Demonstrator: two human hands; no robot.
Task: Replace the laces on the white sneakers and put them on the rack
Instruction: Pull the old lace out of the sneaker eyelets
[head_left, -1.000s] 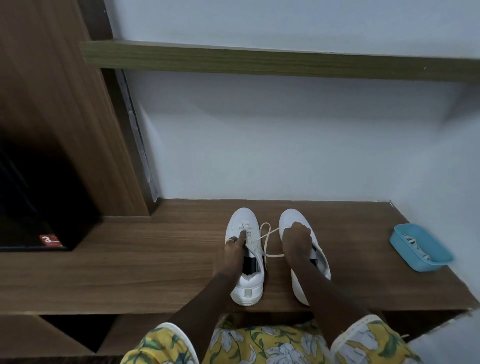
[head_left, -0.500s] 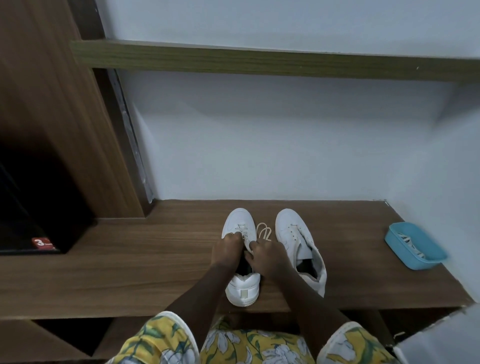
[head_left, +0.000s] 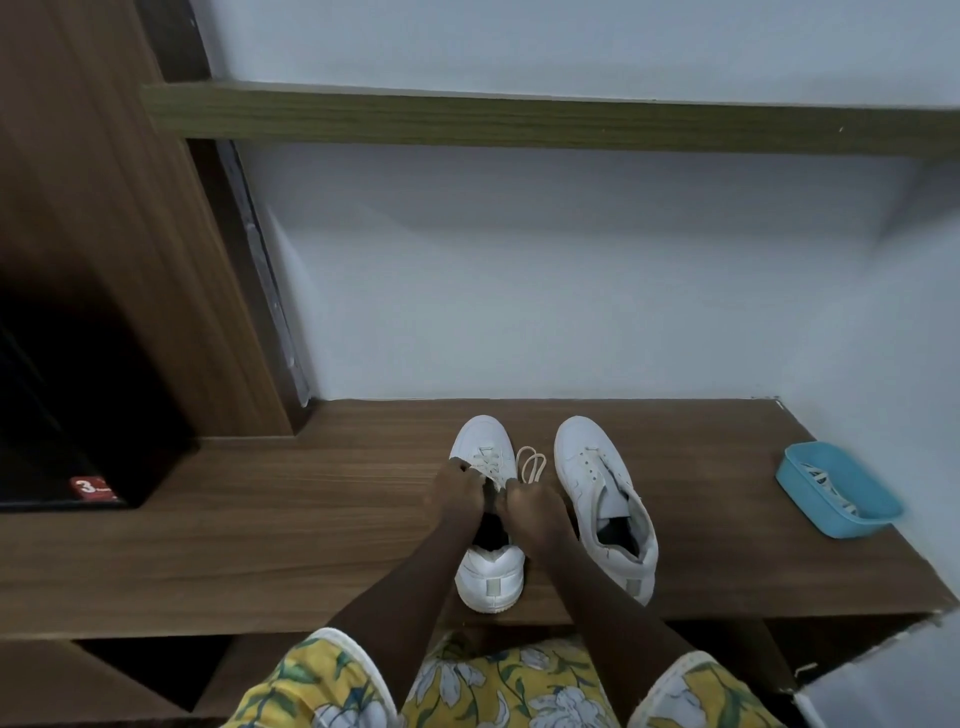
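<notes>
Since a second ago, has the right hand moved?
Yes. The right hand has left the right sneaker and crossed leftward to the left sneaker, now beside the left hand at its laces.

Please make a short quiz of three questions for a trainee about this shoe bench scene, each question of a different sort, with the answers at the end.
1. True or false: the right sneaker has a lace threaded through its eyelets.
2. Multiple choice: both the left hand and the right hand are at
A. the left sneaker
B. the blue tray
C. the upper shelf
3. Fill in: a loose loop of lace lies on the wooden bench ______ the two sneakers.

Key
1. False: its eyelets show empty.
2. A
3. between
</notes>
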